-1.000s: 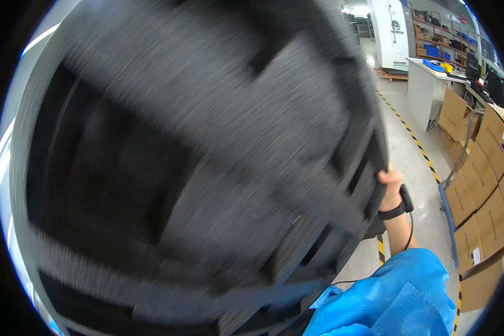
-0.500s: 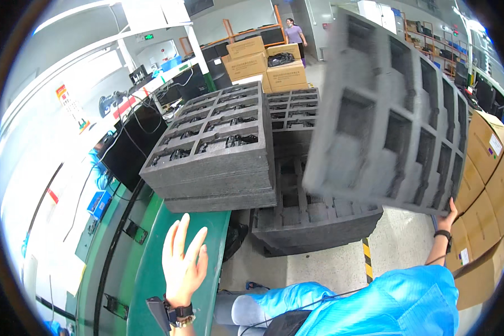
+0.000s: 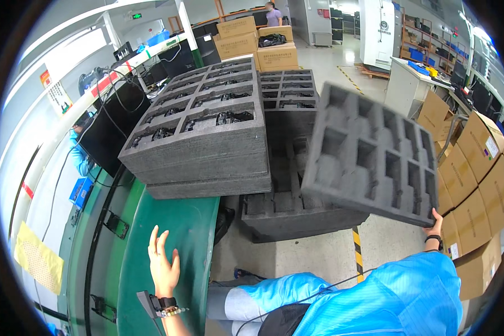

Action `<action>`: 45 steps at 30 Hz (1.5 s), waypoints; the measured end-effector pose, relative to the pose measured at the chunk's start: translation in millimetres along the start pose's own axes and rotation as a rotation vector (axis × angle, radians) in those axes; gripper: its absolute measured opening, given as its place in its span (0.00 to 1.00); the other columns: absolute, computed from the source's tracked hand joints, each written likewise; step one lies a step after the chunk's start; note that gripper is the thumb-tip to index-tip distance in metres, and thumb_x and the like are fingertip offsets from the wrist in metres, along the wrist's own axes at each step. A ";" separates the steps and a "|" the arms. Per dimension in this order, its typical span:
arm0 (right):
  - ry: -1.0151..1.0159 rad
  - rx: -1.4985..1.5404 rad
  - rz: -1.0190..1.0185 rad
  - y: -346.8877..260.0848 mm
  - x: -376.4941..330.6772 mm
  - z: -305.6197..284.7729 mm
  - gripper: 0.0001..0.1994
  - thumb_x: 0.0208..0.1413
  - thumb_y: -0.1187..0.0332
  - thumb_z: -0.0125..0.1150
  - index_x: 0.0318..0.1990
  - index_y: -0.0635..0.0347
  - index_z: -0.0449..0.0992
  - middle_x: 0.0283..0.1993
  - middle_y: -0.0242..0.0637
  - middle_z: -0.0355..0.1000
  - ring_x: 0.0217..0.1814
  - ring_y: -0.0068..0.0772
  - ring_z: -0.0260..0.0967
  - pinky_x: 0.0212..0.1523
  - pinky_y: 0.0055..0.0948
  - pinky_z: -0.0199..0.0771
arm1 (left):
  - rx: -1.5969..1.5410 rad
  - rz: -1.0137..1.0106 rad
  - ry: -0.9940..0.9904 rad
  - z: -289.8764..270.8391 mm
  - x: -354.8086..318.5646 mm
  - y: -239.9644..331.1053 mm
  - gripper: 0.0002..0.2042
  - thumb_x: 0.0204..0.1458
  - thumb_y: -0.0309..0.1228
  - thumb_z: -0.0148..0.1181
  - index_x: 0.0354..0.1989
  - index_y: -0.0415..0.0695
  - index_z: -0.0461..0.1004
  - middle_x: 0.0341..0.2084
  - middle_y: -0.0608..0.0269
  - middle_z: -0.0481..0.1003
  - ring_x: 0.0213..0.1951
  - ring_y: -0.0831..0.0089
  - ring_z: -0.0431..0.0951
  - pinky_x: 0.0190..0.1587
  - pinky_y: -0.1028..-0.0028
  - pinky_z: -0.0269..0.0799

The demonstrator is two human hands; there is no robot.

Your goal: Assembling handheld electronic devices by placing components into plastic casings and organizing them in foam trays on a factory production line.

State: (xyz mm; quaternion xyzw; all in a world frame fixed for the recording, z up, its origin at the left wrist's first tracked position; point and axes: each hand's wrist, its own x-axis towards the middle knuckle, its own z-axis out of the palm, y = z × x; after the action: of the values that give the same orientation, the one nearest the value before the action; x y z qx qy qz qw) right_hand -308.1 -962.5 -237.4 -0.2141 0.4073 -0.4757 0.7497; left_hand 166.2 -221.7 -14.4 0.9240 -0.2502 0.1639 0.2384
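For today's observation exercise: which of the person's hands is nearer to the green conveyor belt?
Left. The left hand hovers open right over the green conveyor belt. The right hand is far off to the side, gripping the corner of the tilted grey foam tray.

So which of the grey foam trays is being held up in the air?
The empty foam tray on the right, tilted and gripped at its lower corner by the right hand; the other trays lie stacked.

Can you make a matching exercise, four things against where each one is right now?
Things:
1 empty foam tray
2 left hand
3 cardboard boxes
4 filled foam trays

Places:
A stacked at the head of the green belt
B open above the green belt
C held tilted by the right hand
D piled along the right

Pairs: 1-C, 2-B, 3-D, 4-A
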 end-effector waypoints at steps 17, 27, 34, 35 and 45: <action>-0.341 -0.525 0.287 135.9 -8.9 204.9 0.25 0.42 0.58 0.71 0.49 0.57 0.75 0.52 0.39 0.74 0.54 0.43 0.69 0.57 0.45 0.63 | 0.000 -0.085 -0.014 23.4 -32.6 -54.1 0.25 0.50 0.20 0.53 0.60 0.39 0.63 0.63 0.48 0.61 0.62 0.49 0.63 0.63 0.59 0.60; -0.044 -2.287 -0.291 125.8 -17.2 273.7 0.41 0.47 0.37 0.59 0.63 0.58 0.67 0.68 0.60 0.57 0.69 0.60 0.55 0.69 0.47 0.53 | -0.013 -0.016 -0.009 17.3 -37.7 -55.2 0.27 0.49 0.21 0.56 0.61 0.41 0.62 0.64 0.47 0.59 0.62 0.49 0.63 0.61 0.58 0.61; -0.981 -1.094 -0.596 207.3 -75.1 440.7 0.37 0.62 0.35 0.40 0.68 0.52 0.60 0.74 0.50 0.48 0.75 0.55 0.42 0.72 0.51 0.45 | -0.053 -0.034 0.039 13.6 -40.7 -58.7 0.27 0.48 0.22 0.57 0.61 0.40 0.62 0.63 0.45 0.59 0.59 0.46 0.65 0.59 0.57 0.63; -1.010 -0.986 -0.376 234.1 -109.1 473.8 0.38 0.61 0.34 0.39 0.70 0.50 0.56 0.75 0.47 0.44 0.76 0.53 0.39 0.71 0.57 0.43 | -0.018 -0.046 0.037 12.2 -45.4 -62.2 0.27 0.49 0.22 0.57 0.60 0.40 0.63 0.63 0.45 0.60 0.58 0.47 0.66 0.58 0.57 0.63; -1.097 -0.396 0.376 362.5 -137.6 621.3 0.41 0.54 0.28 0.43 0.68 0.45 0.61 0.72 0.40 0.54 0.72 0.46 0.50 0.66 0.56 0.52 | 0.144 -0.164 -0.034 26.2 -47.8 -61.9 0.26 0.55 0.35 0.52 0.64 0.44 0.62 0.65 0.51 0.60 0.65 0.54 0.61 0.66 0.52 0.52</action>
State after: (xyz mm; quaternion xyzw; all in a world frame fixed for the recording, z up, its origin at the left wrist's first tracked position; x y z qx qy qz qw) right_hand 363.5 -716.6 -80.0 -0.4876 0.0737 -0.0711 0.8670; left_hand 165.2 -170.0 -78.6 0.9587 -0.1653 0.1459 0.1795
